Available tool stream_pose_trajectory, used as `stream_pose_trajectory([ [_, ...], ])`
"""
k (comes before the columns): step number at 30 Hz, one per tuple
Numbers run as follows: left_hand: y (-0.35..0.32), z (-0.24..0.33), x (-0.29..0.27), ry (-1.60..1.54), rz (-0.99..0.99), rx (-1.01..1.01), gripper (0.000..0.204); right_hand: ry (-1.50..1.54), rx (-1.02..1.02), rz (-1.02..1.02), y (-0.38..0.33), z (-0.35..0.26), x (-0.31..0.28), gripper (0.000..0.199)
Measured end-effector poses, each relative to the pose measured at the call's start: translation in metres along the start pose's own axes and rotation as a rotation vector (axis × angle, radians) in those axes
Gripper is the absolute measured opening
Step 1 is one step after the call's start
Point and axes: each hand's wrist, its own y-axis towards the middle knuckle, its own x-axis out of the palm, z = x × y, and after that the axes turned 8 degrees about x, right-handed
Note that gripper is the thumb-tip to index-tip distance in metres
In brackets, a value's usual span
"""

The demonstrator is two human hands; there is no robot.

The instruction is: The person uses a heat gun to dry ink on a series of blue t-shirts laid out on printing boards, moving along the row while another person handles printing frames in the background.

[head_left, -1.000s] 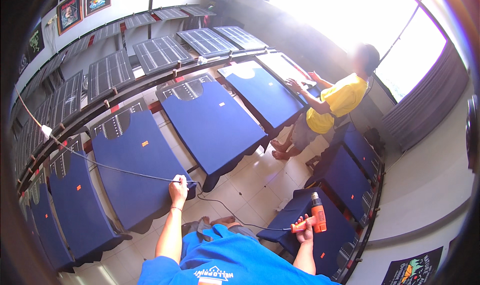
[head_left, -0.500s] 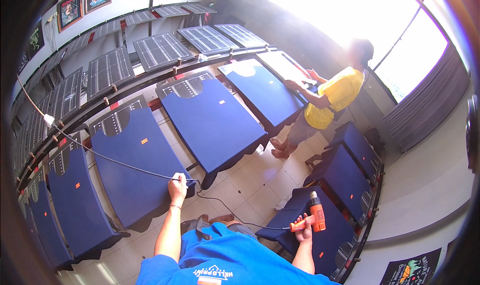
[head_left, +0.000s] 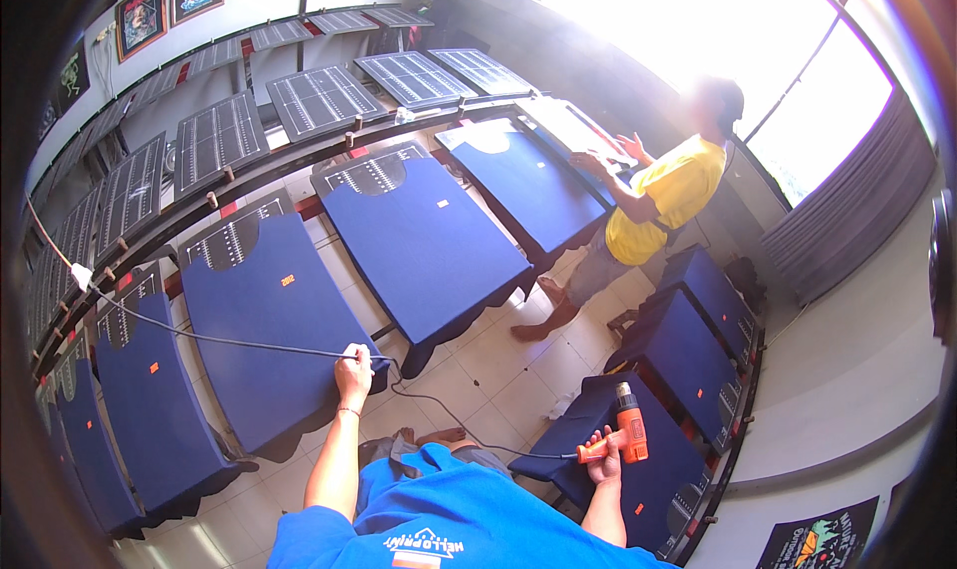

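Note:
My right hand (head_left: 601, 459) grips the handle of an orange heat gun (head_left: 626, 433), its nozzle pointing up over a dark blue shirt on a board (head_left: 638, 479) at my right. From the gun's handle a grey cable (head_left: 209, 338) runs left across the floor and over a blue shirt. My left hand (head_left: 352, 369) is closed on that cable at the near edge of a blue shirt stretched on a printing board (head_left: 269, 340). The cable goes on up left to a white plug (head_left: 82, 275).
Two curved rows of boards carry blue shirts (head_left: 424, 240), with raised mesh screens (head_left: 317, 98) behind the left row. A person in a yellow shirt (head_left: 658, 210) stands at a board on the far right, hands on a white screen. Tiled floor (head_left: 498, 360) runs between the rows.
The person in yellow has straightened up beside the far board. My hands stay where they were on the cable and the heat gun.

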Motion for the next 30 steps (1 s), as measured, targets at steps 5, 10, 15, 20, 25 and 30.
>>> stream_pose_trajectory([
  [5,0.0,0.001,0.001,-0.005,-0.004,-0.013,0.032,0.007,0.003,0.001,0.0,0.0,0.0,0.049],
  [10,0.001,-0.002,0.001,0.012,-0.005,-0.006,0.032,0.012,-0.001,0.008,0.001,0.001,-0.001,0.048],
  [15,0.001,0.0,0.001,0.017,-0.002,0.006,0.033,0.004,-0.009,0.022,-0.001,0.001,0.002,0.046],
  [20,0.001,0.002,0.0,0.0,0.006,-0.01,0.032,-0.012,-0.027,0.025,0.002,0.002,0.004,0.044],
  [25,-0.001,-0.007,0.004,0.04,0.011,0.006,0.031,-0.029,-0.014,0.03,-0.001,0.0,-0.003,0.044],
  [30,0.004,-0.027,0.008,0.155,0.037,0.094,0.032,-0.032,-0.022,0.005,0.0,0.003,0.0,0.045],
])
